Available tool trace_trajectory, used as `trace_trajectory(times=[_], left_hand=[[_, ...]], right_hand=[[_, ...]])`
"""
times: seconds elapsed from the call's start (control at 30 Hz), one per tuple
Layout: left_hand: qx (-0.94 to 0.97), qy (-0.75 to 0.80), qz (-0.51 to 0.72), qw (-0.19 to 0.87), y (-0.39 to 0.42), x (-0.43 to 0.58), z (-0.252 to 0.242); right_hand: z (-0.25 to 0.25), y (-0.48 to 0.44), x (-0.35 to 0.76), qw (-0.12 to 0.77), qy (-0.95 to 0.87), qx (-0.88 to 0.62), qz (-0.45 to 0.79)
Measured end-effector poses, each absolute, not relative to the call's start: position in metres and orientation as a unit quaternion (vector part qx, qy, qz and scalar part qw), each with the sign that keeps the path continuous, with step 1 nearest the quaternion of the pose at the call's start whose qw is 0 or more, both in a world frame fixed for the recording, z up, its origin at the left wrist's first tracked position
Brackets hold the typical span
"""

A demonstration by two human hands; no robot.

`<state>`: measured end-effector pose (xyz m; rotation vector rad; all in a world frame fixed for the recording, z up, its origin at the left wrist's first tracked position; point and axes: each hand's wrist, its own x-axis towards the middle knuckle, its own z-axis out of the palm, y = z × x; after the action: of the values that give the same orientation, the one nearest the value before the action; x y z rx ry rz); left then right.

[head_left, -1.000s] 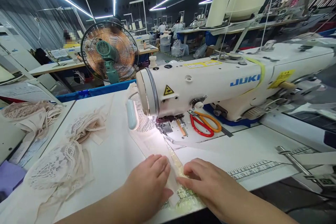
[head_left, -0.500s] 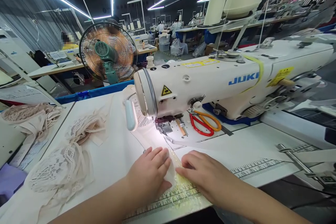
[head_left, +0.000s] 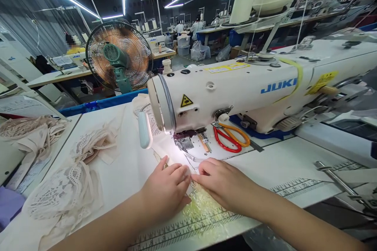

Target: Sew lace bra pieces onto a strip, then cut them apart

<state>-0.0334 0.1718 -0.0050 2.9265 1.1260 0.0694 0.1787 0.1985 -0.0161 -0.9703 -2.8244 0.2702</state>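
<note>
Pale fabric (head_left: 163, 144) runs from under the presser foot (head_left: 180, 144) of the white sewing machine (head_left: 235, 94) toward me. My left hand (head_left: 166, 186) is on the fabric in front of the needle area, fingers bent over it and thumb tucked close to its edge. Close beside it, my right hand (head_left: 225, 184) is closed, thumb and index finger pinching the fabric's right edge. The fingertips partly hide what they grip. Behind the machine head, a lace part (head_left: 144, 110) of the fabric lies on the table.
Red- and orange-handled scissors (head_left: 228, 137) lie on the machine bed. Cream lace pieces (head_left: 63, 188) are piled at left. A lamp (head_left: 144, 129) stands by the needle. Yellowed tape covers part of the printed ruler (head_left: 176, 232) at the front edge. A fan (head_left: 119, 57) stands behind.
My right hand has moved slightly left and forward, closer to my left hand. The fabric between the hands has shifted a little toward the needle. The camera view has also shifted slightly.
</note>
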Motion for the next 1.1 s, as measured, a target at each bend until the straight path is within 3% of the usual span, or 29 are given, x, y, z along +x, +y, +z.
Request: trace_trajectory(times=[0.53,0.67,1.1], left_hand=[[0.933,0.346,0.044,-0.086,0.193,-0.043,-0.008],[0.933,0.339,0.051,-0.11,0.2,-0.049,-0.013],[0.918,0.391,0.041,-0.053,0.221,-0.06,-0.015]], right_hand=[[-0.005,0.215,0.151,-0.04,-0.931,-0.364,0.01],[0.007,0.215,0.138,-0.116,-0.913,-0.391,0.024],[0.022,0.213,0.115,-0.18,-0.875,-0.446,0.052]])
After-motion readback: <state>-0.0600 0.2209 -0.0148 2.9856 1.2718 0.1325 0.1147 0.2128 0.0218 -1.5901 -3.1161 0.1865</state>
